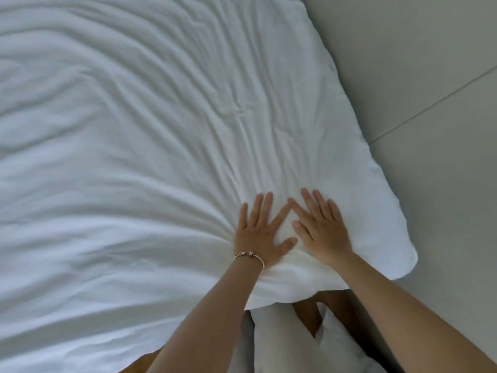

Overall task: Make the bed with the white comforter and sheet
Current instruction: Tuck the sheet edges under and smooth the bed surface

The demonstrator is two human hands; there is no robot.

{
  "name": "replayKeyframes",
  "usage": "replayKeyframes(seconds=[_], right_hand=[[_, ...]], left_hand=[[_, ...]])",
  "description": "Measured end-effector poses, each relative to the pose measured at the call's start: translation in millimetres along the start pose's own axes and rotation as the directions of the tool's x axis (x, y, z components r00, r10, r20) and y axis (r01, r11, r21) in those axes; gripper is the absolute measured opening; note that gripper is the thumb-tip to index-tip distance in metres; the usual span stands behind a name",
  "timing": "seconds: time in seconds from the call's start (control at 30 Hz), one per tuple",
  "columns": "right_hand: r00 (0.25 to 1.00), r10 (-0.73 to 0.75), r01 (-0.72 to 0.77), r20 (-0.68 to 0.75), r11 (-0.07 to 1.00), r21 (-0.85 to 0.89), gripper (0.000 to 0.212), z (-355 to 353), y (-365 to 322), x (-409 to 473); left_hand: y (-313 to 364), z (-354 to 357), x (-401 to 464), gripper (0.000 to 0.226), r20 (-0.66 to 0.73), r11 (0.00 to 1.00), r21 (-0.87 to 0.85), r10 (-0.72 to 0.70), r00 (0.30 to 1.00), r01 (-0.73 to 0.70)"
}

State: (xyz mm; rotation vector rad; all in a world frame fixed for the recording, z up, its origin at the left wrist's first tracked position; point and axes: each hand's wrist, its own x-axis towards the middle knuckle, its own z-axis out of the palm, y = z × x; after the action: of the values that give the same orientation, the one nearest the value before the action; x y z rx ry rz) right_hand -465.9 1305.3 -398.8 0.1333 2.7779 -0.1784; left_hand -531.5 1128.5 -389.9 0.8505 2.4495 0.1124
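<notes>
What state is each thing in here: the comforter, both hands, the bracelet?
Comforter: spread out, wrinkled, corner overhanging the floor.
Left hand: flat, fingers straight, pressing the comforter.
Right hand: flat, fingers spread, pressing the comforter.
Bracelet: worn on the left wrist.

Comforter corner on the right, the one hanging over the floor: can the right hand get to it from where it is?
Probably yes. The right hand lies flat on the comforter, and only bare fabric separates it from that corner. The left hand lies on the other side.

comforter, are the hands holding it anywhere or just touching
Nothing is held. The left hand and right hand press flat, fingers straight, on the comforter near its corner.
</notes>
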Motion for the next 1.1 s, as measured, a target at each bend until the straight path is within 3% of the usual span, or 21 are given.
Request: replayKeyframes(seconds=[0.2,0.37,0.53,0.6,0.77,0.87,0.93,1.1], right_hand=[[0.977,-0.138,0.131,0.162,0.99,0.053,0.08,3.6,8.7,-67.5],[0.97,-0.197,0.202,0.143,0.979,-0.017,0.093,13.7,28.7,-101.6],[0.956,-0.15,0.166,-0.252,0.985,0.046,0.059,10.5,42.7,-112.4],[0.935,-0.168,0.188,-0.312,0.982,0.035,0.047,4.4,45.5,-113.4],[0.943,-0.258,0.27,-0.212,0.962,0.034,0.032,1.1,54.4,-107.2],[0.965,-0.233,0.247,-0.119,0.961,0.12,0.017,-2.6,58.6,-103.6],[0.979,-0.18,0.196,-0.097,0.963,0.186,0.01,-10.2,58.1,-102.5],[0.996,-0.088,0.077,0.018,0.94,0.331,0.022,-23.2,62.7,-106.8]], left_hand=[[16.8,18.2,-52.5,0.08,0.059,0.995,0.015,0.097,0.994,-0.098],[31.5,30.7,-74.2,0.092,0.039,0.989,0.028,0.142,0.989,-0.143],[50.1,37.2,-86.6,0.076,-0.139,0.99,-0.04,0.129,0.982,-0.136],[54.1,39.4,-87.6,0.066,-0.193,0.99,-0.05,0.119,0.974,-0.131],[54.3,41.0,-86.0,0.068,-0.196,0.992,0.012,0.126,0.973,-0.126],[56.9,32.7,-84.4,0.048,-0.212,0.992,0.015,0.123,0.969,-0.123],[59.2,28.6,-85.1,0.038,-0.262,0.992,-0.04,0.107,0.959,-0.121],[61.2,28.2,-101.1,0.013,-0.389,0.953,-0.292,-0.04,0.92,-0.082]])
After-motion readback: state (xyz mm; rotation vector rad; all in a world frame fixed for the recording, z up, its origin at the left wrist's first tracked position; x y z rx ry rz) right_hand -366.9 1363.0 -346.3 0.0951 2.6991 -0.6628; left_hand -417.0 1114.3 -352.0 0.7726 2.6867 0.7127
